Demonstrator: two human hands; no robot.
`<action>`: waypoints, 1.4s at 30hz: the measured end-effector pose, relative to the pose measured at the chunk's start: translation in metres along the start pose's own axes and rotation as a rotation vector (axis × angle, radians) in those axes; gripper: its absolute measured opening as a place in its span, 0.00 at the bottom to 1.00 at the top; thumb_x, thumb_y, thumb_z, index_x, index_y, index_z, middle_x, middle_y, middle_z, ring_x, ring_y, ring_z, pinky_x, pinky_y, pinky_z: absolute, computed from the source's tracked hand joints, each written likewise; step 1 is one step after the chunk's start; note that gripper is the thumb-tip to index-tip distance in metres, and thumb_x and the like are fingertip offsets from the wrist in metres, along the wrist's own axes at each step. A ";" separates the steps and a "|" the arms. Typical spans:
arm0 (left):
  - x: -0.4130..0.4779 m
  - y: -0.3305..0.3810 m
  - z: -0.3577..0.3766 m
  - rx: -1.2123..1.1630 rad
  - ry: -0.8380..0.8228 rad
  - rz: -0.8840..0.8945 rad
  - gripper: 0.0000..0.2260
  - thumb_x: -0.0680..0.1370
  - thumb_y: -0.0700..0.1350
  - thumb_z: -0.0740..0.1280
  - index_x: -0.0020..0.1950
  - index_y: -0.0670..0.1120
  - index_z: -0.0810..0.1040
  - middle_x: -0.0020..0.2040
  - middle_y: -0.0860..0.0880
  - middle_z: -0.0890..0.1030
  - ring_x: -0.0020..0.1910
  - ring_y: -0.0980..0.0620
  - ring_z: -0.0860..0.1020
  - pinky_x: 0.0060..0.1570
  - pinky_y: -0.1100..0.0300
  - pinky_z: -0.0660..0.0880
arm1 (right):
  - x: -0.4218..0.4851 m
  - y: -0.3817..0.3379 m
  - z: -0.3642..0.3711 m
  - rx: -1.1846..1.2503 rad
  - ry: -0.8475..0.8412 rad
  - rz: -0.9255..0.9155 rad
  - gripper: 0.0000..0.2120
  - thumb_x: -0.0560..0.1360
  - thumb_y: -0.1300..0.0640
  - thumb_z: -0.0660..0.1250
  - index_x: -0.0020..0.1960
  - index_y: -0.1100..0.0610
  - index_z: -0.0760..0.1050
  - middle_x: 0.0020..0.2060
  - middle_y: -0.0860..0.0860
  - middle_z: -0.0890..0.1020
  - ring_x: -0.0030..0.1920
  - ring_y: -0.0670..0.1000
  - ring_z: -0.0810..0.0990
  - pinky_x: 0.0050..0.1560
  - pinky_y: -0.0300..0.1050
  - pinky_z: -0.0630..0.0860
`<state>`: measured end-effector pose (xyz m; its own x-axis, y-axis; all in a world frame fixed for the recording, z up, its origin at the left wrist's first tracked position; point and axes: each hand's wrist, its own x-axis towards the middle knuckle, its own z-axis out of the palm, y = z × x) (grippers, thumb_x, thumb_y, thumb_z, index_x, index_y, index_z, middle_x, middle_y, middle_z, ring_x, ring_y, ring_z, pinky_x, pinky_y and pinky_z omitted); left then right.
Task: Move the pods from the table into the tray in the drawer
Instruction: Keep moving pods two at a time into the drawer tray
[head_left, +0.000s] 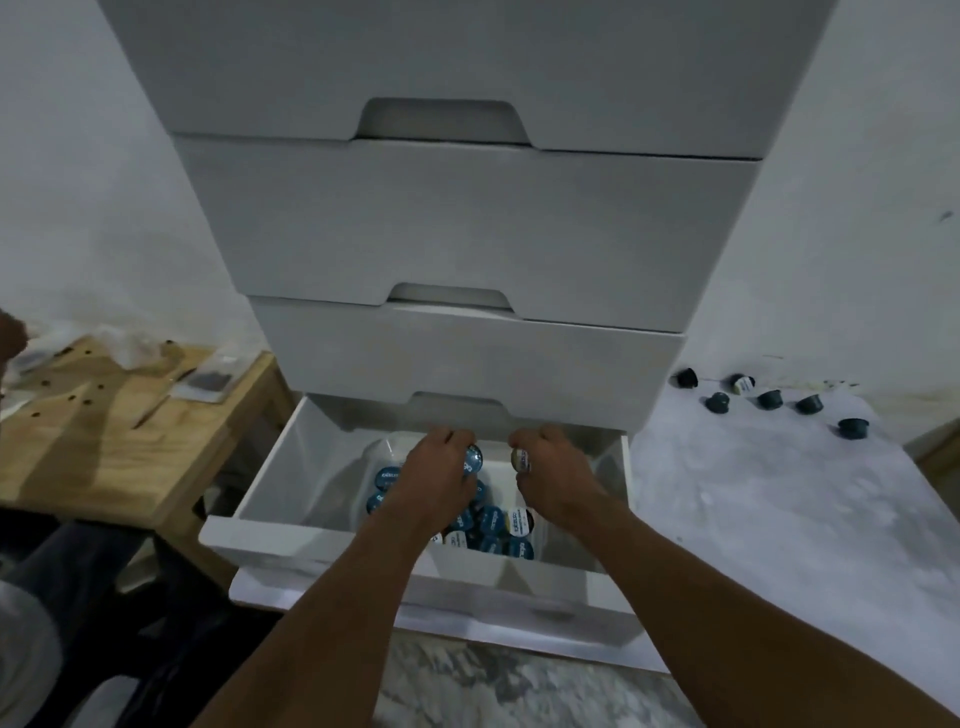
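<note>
Hovering above the tray (375, 451) in the drawer (275, 530), the left hand (436, 470) and right hand (553, 470) each curl their fingers round a pod, a blue-lidded pod (471, 460) and a pale-lidded pod (521, 460), which are best lowered close onto the stored pods (491, 519) inside the tray before release, while loose pods (770, 399) wait on the table (753, 519) right of the tray.

- I see the left hand (441, 467) over the open bottom drawer (270, 535), fingers curled round a blue-lidded pod (471, 460).
- The right hand (553, 470) is just beside it, pinching a pale-lidded pod (521, 460).
- Beneath both hands I make out a clear tray (376, 449) inside the drawer, holding a heap of pods (491, 522), mostly blue lids up.
- On the grey table (779, 519) to the right, six dark loose pods (770, 399) lie scattered near the wall.
- A wooden bench (104, 441) stands left of the white drawer unit (467, 218).
</note>
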<state>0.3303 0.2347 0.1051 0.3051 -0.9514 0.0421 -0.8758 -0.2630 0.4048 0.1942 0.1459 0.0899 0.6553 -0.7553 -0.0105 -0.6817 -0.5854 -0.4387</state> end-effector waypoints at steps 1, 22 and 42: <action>0.005 -0.001 0.002 -0.003 -0.028 0.008 0.21 0.76 0.41 0.67 0.68 0.45 0.69 0.64 0.46 0.71 0.60 0.49 0.72 0.58 0.61 0.68 | 0.003 0.001 0.002 0.008 -0.019 0.014 0.22 0.73 0.65 0.67 0.66 0.55 0.70 0.62 0.58 0.71 0.57 0.58 0.76 0.57 0.47 0.74; 0.048 -0.055 0.029 -0.043 -0.173 0.274 0.23 0.73 0.42 0.70 0.68 0.45 0.70 0.63 0.45 0.72 0.58 0.46 0.74 0.60 0.55 0.72 | 0.005 -0.007 0.038 -0.039 -0.010 0.293 0.23 0.71 0.61 0.69 0.64 0.57 0.70 0.60 0.55 0.75 0.58 0.58 0.76 0.57 0.49 0.73; 0.071 -0.036 0.062 0.040 -0.288 0.198 0.21 0.71 0.41 0.69 0.64 0.46 0.73 0.59 0.45 0.76 0.58 0.45 0.73 0.57 0.51 0.73 | 0.033 0.026 0.042 -0.277 -0.161 0.075 0.12 0.71 0.60 0.65 0.55 0.61 0.75 0.54 0.59 0.77 0.57 0.61 0.73 0.59 0.52 0.71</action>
<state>0.3603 0.1664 0.0370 0.0146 -0.9892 -0.1456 -0.9231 -0.0693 0.3784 0.2111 0.1180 0.0406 0.6279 -0.7560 -0.1850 -0.7781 -0.6044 -0.1709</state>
